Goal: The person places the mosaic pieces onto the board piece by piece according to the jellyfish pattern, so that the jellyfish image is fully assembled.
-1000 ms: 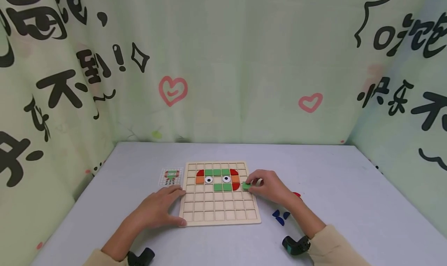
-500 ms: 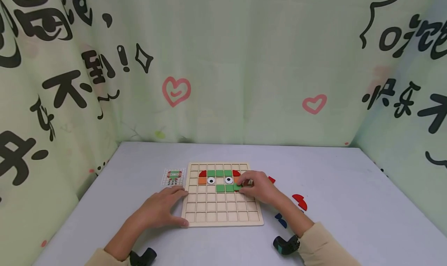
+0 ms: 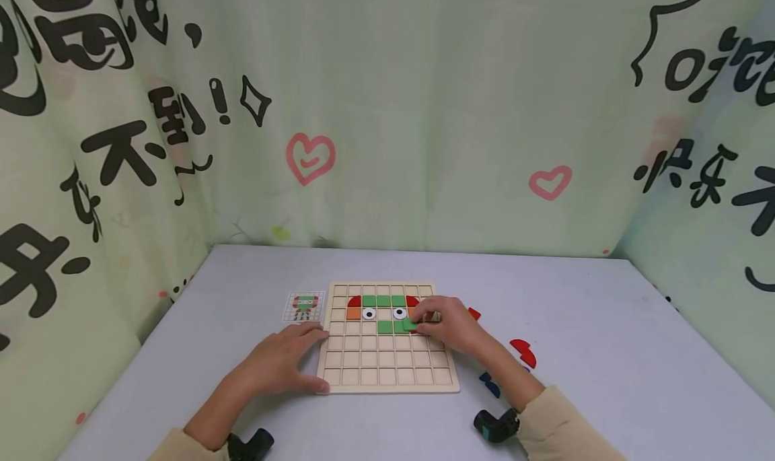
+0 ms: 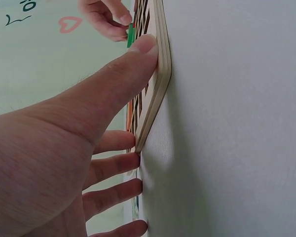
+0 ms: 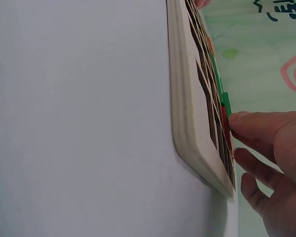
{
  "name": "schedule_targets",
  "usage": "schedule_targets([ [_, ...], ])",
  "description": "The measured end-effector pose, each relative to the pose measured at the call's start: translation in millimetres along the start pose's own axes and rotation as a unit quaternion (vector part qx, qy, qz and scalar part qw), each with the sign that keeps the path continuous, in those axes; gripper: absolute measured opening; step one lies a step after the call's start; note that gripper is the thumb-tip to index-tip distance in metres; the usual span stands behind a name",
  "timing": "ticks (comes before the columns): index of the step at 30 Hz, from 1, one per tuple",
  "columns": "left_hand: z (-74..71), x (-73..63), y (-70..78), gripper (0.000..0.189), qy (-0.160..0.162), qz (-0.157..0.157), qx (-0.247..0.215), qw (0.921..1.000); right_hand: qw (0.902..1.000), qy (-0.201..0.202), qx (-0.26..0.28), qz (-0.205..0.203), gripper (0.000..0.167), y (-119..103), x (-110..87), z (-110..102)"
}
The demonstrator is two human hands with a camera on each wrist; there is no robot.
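Note:
A wooden grid board (image 3: 387, 377) lies on the table, bearing green squares, orange squares, red curved pieces and two round eye tiles (image 3: 368, 313). Between thumb and fingertips my right hand (image 3: 451, 323) pinches a green square tile (image 3: 409, 325). That tile overlaps the right end of the lower green row; in the right wrist view it stands slightly proud of the board, over a red piece (image 5: 225, 118). Along the board's left edge rests my left hand (image 3: 281, 360), fingers extended and spread, thumb (image 4: 145, 45) on the front left corner.
A small picture card (image 3: 305, 306) lies left of the board. To the right are loose red pieces (image 3: 525, 355), another red piece (image 3: 475, 313) behind the right hand, and blue pieces (image 3: 492, 385) partly behind the forearm. A printed curtain (image 3: 375, 111) surrounds the table.
My right hand has carried the green tile left from the board's right edge to the lower green row. Loose red pieces have come into view. The left hand keeps its place.

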State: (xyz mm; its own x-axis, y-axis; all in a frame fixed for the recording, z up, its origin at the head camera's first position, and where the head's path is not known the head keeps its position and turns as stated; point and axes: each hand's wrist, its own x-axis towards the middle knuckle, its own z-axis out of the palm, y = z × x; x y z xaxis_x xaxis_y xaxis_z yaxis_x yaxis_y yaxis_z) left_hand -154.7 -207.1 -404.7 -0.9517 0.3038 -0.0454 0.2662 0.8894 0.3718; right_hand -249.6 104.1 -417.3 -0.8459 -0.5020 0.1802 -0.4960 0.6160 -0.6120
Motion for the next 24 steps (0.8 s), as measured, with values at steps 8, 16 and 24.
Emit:
schedule_targets([
  [8,-1.3,0.6,2.8,0.085,-0.001,-0.002,0.003,1.0,0.9993,-0.008,0.017,-0.034,0.009,-7.3,6.7,8.8],
  [16,-1.3,1.5,2.9,0.085,-0.005,-0.004,0.006,1.0,0.999,-0.016,0.018,-0.038,0.01,-18.9,14.7,19.9],
  [24,-0.1,1.4,0.5,0.085,-0.006,0.0,0.002,1.0,0.9993,-0.016,0.012,-0.031,0.009,-30.7,23.0,31.2],
])
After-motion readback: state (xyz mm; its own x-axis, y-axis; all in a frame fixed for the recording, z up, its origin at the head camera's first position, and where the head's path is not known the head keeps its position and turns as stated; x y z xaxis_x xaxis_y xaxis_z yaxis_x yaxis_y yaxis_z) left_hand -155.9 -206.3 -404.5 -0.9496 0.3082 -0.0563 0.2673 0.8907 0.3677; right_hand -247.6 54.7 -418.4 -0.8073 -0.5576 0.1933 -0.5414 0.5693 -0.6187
